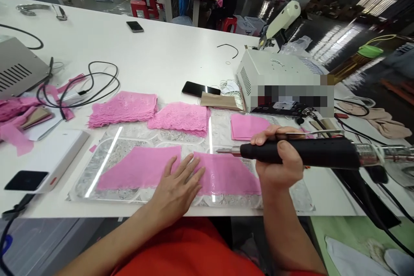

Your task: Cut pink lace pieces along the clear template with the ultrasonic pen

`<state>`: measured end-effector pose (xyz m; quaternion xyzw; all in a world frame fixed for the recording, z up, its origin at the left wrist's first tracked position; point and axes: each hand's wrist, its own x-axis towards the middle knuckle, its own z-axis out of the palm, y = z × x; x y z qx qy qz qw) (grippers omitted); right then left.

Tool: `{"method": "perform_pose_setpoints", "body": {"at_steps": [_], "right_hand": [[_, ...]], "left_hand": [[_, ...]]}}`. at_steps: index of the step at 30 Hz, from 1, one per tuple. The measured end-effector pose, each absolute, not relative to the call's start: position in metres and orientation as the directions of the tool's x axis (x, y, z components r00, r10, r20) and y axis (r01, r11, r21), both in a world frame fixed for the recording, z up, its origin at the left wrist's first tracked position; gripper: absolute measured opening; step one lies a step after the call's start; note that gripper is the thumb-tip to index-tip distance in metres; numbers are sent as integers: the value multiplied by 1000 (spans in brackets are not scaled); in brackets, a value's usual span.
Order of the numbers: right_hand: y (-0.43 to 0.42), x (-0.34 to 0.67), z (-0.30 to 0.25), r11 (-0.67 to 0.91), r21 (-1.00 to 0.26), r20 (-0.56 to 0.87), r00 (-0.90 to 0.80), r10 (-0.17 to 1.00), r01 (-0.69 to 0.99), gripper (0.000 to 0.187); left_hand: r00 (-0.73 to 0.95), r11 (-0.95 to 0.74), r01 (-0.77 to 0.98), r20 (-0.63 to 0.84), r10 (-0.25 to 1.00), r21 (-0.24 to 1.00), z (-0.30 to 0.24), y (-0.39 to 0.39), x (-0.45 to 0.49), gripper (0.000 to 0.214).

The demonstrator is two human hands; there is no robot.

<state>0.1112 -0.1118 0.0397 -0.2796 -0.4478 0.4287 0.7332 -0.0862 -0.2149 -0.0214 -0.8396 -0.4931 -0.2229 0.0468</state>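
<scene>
My left hand [177,189] lies flat with its fingers spread over the inner edges of two pink fabric pieces. The left fabric piece [139,168] and the right fabric piece [228,174] lie side by side on a clear plastic sheet [92,183]. In my right hand [281,164] is a black-handled ultrasonic welding tool [320,153], held level with fingers wrapped round it. Its narrow metal tip points left, over the top edge of the right piece; whether it touches the fabric I cannot tell.
Behind the sheet are two lacy pink stacks [124,108] [183,116] and a smaller pink stack [247,126]. A grey machine box [278,69] stands at right, another box [19,67] at left near looped black cable [118,82]. Phones [197,89] and a white case [54,155] lie about.
</scene>
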Motion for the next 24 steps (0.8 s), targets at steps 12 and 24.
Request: {"method": "perform_pose_setpoints", "body": {"at_steps": [12,24], "right_hand": [[-137,194,21,485,-822,374,358,855,-298,18],[-154,227,21,465,-818,353,343,871,-339,24]], "left_hand": [[660,-711,697,306,686,89,-10,-173,-27,35],[647,-699,701,283,708,144,-8,-163,-10,29]]}}
